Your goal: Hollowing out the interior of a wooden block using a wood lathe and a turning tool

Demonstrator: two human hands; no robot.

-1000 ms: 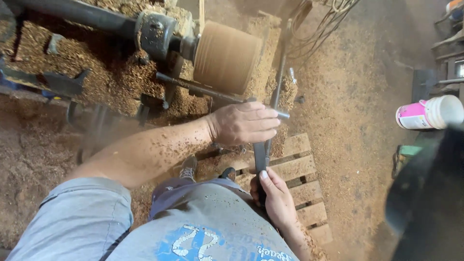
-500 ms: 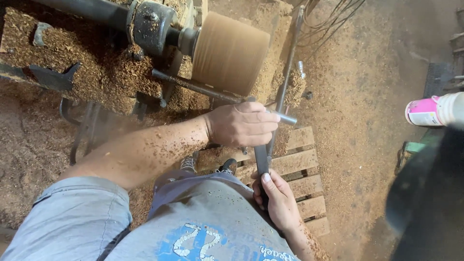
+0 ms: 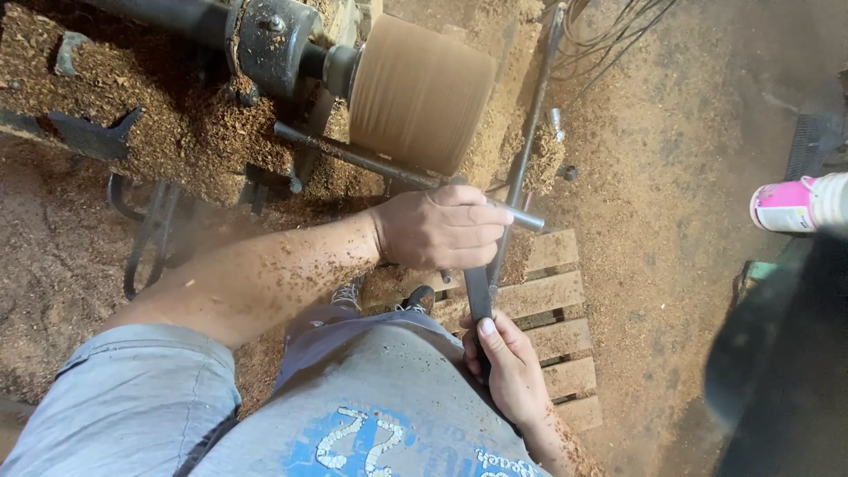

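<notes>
nearest the camera, the right hand (image 3: 511,371) is closing its fingers around the dark handle of a long turning tool (image 3: 481,296), thumb lying along the top, pressed in against the person's grey shirt (image 3: 389,415). just ahead of it, the left hand (image 3: 442,228) is curling down over the tool's shaft, fingers folded and gripping it where it is crossing the metal tool rest bar (image 3: 380,163). sawdust is clinging all along the left forearm. the tool is running from the lower hand up under the upper one, and its tip is being hidden by the left hand, so contact with the wood cannot be told.

beneath the hands a wooden pallet (image 3: 556,327) is lying on the floor, and the toe of a shoe (image 3: 420,299) is showing beside it. beyond the left hand, a pale cylindrical wood blank (image 3: 420,93) is sitting on the lathe (image 3: 265,40), its surface blurring. heaps of wood shavings (image 3: 168,124) are covering the lathe bed. far right, a pink and white spray can (image 3: 795,203) is lying on its side, well apart from the hands.
</notes>
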